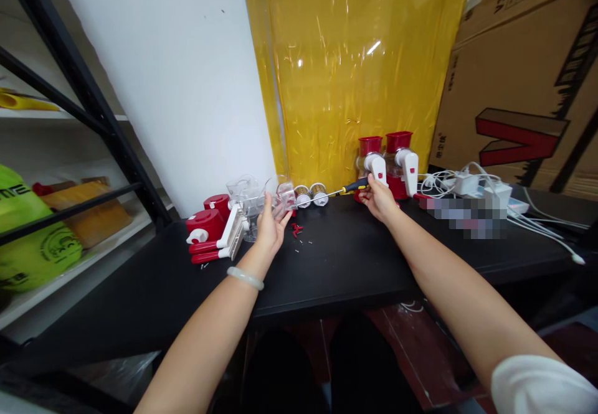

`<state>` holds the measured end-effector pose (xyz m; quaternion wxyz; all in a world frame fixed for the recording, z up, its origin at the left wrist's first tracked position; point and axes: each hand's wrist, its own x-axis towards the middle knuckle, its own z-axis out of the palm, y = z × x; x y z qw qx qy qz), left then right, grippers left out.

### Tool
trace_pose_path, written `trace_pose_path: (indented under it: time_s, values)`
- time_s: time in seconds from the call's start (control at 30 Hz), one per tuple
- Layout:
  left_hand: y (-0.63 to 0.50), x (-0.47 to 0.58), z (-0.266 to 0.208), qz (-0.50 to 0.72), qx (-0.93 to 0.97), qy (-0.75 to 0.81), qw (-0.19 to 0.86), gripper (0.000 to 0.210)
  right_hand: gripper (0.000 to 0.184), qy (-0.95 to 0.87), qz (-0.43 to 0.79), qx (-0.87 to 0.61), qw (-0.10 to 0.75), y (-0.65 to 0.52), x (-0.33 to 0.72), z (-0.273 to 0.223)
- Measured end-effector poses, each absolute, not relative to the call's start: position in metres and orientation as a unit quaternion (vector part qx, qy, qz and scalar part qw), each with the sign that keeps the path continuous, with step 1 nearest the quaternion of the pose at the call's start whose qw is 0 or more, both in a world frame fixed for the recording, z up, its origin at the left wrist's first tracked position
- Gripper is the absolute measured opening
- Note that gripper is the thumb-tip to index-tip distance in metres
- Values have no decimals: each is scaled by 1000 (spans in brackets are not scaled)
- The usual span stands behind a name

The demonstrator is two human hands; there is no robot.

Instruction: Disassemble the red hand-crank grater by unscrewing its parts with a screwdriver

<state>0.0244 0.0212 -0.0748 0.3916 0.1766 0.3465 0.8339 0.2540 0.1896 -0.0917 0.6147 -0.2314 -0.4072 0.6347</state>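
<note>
My left hand [271, 228] is closed around a clear plastic housing [286, 195], held a little above the black table. In my right hand [379, 198] is a long screwdriver [355, 185] with a dark blue and yellow handle. Its thin shaft points left, and the tip reaches the clear housing; whether it sits on a screw is too small to tell. Behind the shaft stand two metal grater drums [319, 193]. Small red parts [297, 230] and several tiny screws lie on the table by my left hand.
At left are red bases [205, 224], white cranks with red handles [205, 251] and more clear housings [243, 193]. Two assembled red-and-white rotary graters [397, 165] stand at the back right. White cables and adapters [467, 185] crowd the table's right side, before a large cardboard box [523, 78].
</note>
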Motion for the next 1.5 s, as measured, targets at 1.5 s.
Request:
trace_pose_path:
  time_s: [1.5]
  values:
    - [19, 25, -73, 836, 177, 350, 385, 41, 20, -403, 585, -260, 654, 197, 254, -94]
